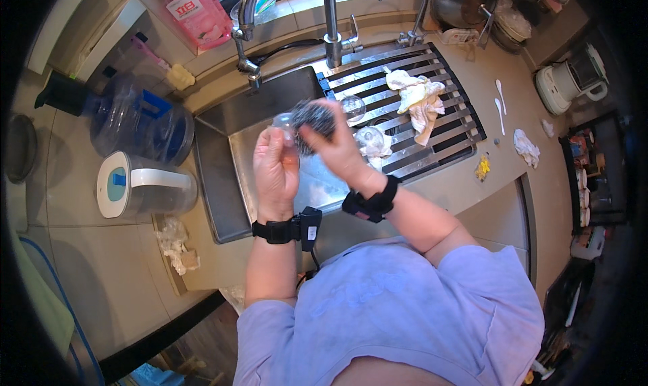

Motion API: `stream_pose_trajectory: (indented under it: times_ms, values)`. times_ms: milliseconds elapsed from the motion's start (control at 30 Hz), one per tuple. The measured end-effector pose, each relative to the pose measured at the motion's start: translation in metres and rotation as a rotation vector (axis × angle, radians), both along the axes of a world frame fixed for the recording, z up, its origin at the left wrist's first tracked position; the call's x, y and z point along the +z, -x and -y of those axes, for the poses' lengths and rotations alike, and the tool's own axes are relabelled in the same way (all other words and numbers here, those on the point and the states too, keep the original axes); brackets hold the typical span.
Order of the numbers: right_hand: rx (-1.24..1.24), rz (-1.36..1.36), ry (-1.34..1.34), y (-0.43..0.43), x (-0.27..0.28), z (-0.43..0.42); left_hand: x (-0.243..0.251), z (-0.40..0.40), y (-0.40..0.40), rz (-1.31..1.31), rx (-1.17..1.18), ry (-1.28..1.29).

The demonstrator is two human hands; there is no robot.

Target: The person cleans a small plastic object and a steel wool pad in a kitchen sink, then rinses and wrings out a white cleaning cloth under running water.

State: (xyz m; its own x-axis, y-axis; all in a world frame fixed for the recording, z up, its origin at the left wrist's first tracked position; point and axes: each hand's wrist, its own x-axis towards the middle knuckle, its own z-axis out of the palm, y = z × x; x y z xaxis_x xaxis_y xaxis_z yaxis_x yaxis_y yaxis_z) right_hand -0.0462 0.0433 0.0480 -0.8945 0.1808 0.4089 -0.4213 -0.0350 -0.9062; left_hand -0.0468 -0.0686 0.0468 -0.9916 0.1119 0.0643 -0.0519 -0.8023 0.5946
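Over the stainless steel sink, my left hand grips a small transparent piece, perhaps glass or plastic. My fingers hide much of it. A dark, wiry scouring pad is in my right hand, pressed close beside the transparent piece. Whether the two touch is blurred. To the right, a metal slatted drying rack lies across part of the sink. On it rest a round transparent piece, another one with white cloth under it, and a crumpled white cloth.
A tall faucet rises behind the sink. A second metal tap hangs over its left back corner. Left stand a lidded pitcher and a blue water jug. White spoons and a crumpled tissue lie right.
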Motion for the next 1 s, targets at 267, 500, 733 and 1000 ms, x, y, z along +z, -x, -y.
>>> stream_pose_trajectory:
  times_ms: [267,500,733,1000]
  values:
    - [0.043,0.004,-0.303,0.003,0.0,0.002,0.0,-0.008,-0.008,0.261,0.091,0.111]
    - [0.136,0.414,0.326,0.016,-0.026,-0.031,-0.002,0.01,0.004,0.196,-0.092,-0.146]
    - [0.429,0.393,0.545,-0.006,0.009,0.003,-0.029,0.001,0.02,0.187,0.097,0.055]
    - [0.29,0.415,0.478,0.011,0.013,0.011,0.012,-0.024,-0.009,0.036,0.315,0.354]
